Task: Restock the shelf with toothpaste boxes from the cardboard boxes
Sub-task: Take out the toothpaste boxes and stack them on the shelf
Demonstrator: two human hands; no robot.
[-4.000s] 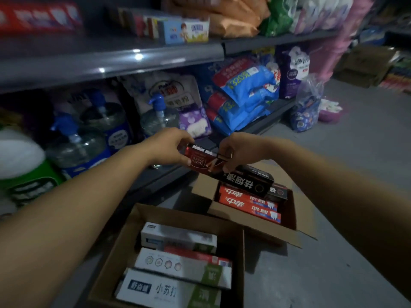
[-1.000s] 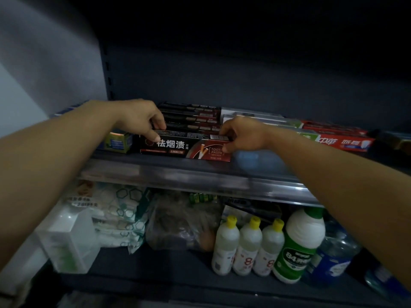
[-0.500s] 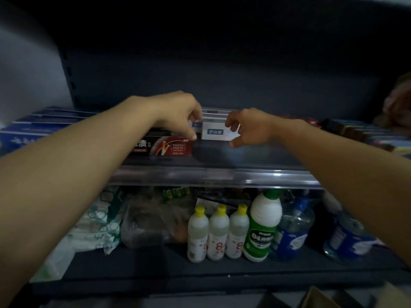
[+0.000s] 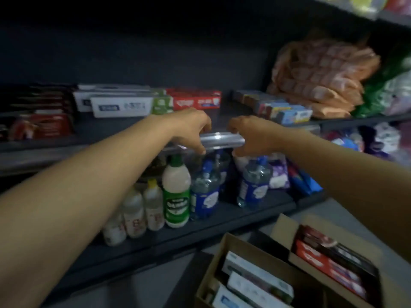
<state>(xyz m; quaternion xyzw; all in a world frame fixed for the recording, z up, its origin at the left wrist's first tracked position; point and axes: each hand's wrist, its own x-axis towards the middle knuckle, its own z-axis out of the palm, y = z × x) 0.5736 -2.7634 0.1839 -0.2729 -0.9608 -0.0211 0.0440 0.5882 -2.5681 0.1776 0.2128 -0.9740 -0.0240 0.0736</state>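
Left hand (image 4: 191, 130) and right hand (image 4: 251, 135) empty, fingers loosely curled; white rectangular toothpaste cartons (image 4: 258, 283) in brown cardboard box (image 4: 206, 285) look light, stiff: grip long sides.

Two cardboard boxes (image 4: 224, 258), two blue water bottles (image 4: 205, 192), three small white bottles (image 4: 133, 213), one green-labelled bottle (image 4: 176, 192).

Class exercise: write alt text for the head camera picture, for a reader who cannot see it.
Two bare arms reach toward a dim shop shelf of toothpaste boxes, the left hand and right hand empty, fingers loosely curled, in front of its edge. Bottles stand on the shelf below, and two open cardboard boxes of toothpaste sit on the floor at lower right.
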